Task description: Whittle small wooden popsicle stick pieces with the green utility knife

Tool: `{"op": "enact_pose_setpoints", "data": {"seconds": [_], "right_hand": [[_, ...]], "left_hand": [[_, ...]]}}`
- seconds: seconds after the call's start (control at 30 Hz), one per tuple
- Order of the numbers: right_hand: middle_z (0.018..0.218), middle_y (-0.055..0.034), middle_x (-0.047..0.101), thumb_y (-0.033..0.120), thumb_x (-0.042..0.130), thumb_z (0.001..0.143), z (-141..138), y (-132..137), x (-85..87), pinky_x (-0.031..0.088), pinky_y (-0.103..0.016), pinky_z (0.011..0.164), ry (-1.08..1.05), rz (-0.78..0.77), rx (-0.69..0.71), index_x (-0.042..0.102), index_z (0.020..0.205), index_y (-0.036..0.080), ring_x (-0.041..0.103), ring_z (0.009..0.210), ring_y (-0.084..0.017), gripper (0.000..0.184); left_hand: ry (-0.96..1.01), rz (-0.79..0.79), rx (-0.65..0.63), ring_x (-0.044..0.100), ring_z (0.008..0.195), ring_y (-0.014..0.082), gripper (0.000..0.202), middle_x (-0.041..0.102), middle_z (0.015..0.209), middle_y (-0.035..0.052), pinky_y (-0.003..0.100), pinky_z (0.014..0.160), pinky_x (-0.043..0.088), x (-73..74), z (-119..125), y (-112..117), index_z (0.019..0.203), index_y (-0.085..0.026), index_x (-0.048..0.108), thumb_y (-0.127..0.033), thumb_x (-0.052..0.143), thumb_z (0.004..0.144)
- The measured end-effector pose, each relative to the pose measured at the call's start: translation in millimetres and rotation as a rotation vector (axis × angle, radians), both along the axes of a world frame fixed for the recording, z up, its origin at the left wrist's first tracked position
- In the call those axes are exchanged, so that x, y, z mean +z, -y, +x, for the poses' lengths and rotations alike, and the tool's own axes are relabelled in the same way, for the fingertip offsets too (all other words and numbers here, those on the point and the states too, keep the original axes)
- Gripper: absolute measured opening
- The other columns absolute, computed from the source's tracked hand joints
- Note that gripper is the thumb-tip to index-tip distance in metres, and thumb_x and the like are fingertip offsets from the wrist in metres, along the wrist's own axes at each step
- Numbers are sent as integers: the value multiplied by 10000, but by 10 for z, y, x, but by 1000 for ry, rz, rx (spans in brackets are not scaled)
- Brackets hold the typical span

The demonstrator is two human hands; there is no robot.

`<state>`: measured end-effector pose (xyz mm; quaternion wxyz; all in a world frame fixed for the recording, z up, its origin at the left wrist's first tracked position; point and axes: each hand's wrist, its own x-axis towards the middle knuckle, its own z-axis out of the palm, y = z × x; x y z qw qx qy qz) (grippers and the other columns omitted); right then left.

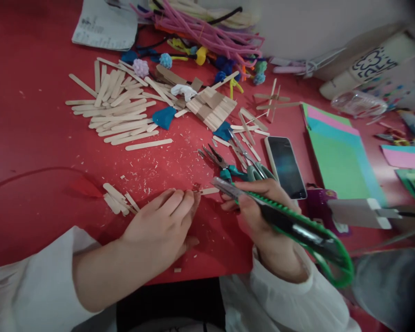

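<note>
My left hand (162, 221) is closed over a wooden craft stick (210, 190) near the front of the red table, with one end of the stick sticking out past the fingers. In my right hand (268, 221) is a green and black utility knife (293, 223). Its blade tip points left, close above the stick's bare end; whether it touches cannot be made out. A few short stick pieces (114, 203) lie left of my left hand. Beyond the knife are teal-handled pliers (219, 161) and a pair of scissors (249, 159).
Wood shavings (148, 170) litter the red table (31, 138). A heap of craft sticks (121, 110), a small stick panel (212, 108) and pink pipe cleaners (207, 30) lie farther back. To the right are a phone (286, 166), coloured paper (339, 157) and a white adapter (356, 212).
</note>
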<state>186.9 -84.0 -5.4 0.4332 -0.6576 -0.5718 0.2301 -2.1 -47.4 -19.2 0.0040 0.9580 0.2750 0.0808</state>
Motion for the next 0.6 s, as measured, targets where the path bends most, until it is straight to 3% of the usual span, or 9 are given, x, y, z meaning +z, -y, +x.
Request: {"op": "enact_pose_setpoints", "data": {"seconds": [0.17, 0.33, 0.47, 0.6], "right_hand": [[577, 33, 646, 197, 535, 796, -46, -4, 119, 449, -218, 464, 220, -48, 72, 569, 832, 214, 615, 476, -116, 52], [550, 43, 620, 176, 506, 772, 3, -22, 129, 424, -195, 427, 144, -50, 260, 575, 775, 215, 569, 425, -92, 80], [601, 32, 635, 185, 514, 789, 20, -8, 88, 446, -204, 469, 51, -39, 186, 584, 828, 209, 590, 479, -99, 83], [632, 22, 636, 216, 530, 803, 32, -25, 33, 464, -224, 525, 7, -36, 174, 582, 828, 199, 602, 531, -109, 61]], "left_hand": [[35, 19, 1, 549, 1034, 253, 533, 634, 1180, 108, 360, 936, 394, -11, -41, -32, 1203, -56, 571, -424, 539, 819], [28, 40, 43, 522, 1107, 281, 507, 593, 1246, 111, 385, 936, 415, 9, -76, -117, 1196, -79, 582, -422, 514, 830], [11, 7, 74, 515, 1131, 290, 606, 529, 1317, 135, 399, 935, 431, 3, -85, -132, 1292, -71, 484, -461, 501, 829], [17, -56, 44, 405, 1270, 275, 653, 386, 1427, 152, 405, 1046, 349, -27, -82, -149, 1350, -53, 389, -467, 472, 851]]}}
